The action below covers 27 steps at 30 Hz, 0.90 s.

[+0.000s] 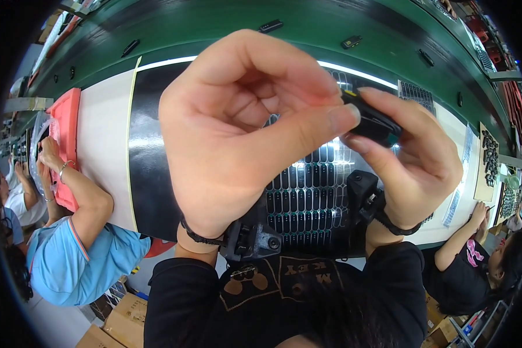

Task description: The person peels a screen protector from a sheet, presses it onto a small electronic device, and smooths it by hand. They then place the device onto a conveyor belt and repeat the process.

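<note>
Close to the camera, above the bench, both my hands meet at a small black plastic device [374, 124]. It is rounded, with a yellow spot at its upper left end and a teal tint at its lower right. My right hand [420, 148] grips it between thumb and fingers. The thumb and forefinger of my left hand [226, 139] are pinched at its left end, the thumb tip over the casing; the other fingers curl inward. Below lies a clear tray [342, 159] with rows of dark, elongated oval pieces edged in teal, partly covered by my left hand.
Beyond the black mat [148, 145] runs a green belt [214, 26] bearing several scattered black devices. A red bin [69, 127] stands left, where a co-worker in blue [87, 258] sits. Another co-worker [470, 261] works at right, near a board of dark parts [489, 156].
</note>
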Each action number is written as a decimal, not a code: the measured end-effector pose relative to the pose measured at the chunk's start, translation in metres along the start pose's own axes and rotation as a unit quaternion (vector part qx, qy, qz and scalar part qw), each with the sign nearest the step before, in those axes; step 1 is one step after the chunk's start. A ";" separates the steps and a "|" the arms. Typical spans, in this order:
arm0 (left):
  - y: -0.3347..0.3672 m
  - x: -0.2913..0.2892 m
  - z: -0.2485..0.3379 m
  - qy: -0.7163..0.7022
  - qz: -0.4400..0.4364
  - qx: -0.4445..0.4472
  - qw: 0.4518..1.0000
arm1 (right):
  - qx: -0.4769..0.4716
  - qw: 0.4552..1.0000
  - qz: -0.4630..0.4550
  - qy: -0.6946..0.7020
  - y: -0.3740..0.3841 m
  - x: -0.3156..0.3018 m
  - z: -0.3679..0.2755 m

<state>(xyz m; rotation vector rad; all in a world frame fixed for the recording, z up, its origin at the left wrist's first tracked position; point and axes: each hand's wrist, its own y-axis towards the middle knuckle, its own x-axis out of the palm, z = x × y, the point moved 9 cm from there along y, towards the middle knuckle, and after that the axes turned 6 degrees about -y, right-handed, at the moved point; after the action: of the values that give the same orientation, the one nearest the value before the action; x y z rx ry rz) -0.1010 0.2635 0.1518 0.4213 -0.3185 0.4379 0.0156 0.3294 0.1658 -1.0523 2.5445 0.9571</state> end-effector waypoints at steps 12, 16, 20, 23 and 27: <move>-0.002 0.006 0.000 0.068 0.002 0.034 0.997 | 0.028 0.999 0.011 -0.034 -0.003 -0.002 0.000; -0.001 0.009 0.002 0.122 -0.015 0.064 0.990 | 0.009 0.999 0.010 -0.048 -0.003 -0.003 -0.001; 0.000 0.011 0.002 0.150 -0.028 0.060 0.987 | 0.012 0.998 0.020 -0.066 -0.003 -0.005 -0.003; -0.001 0.007 -0.001 0.175 -0.027 0.050 0.983 | 0.023 0.996 0.017 -0.081 -0.003 -0.002 0.000; 0.013 0.013 -0.019 0.409 -0.090 0.072 0.905 | 0.023 0.994 0.034 -0.101 -0.002 -0.008 0.005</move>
<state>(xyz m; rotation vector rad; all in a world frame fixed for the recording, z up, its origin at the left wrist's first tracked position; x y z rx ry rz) -0.0919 0.2871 0.1445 0.3728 0.5707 0.4213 0.0229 0.3359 0.1648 -0.8156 2.4364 0.9630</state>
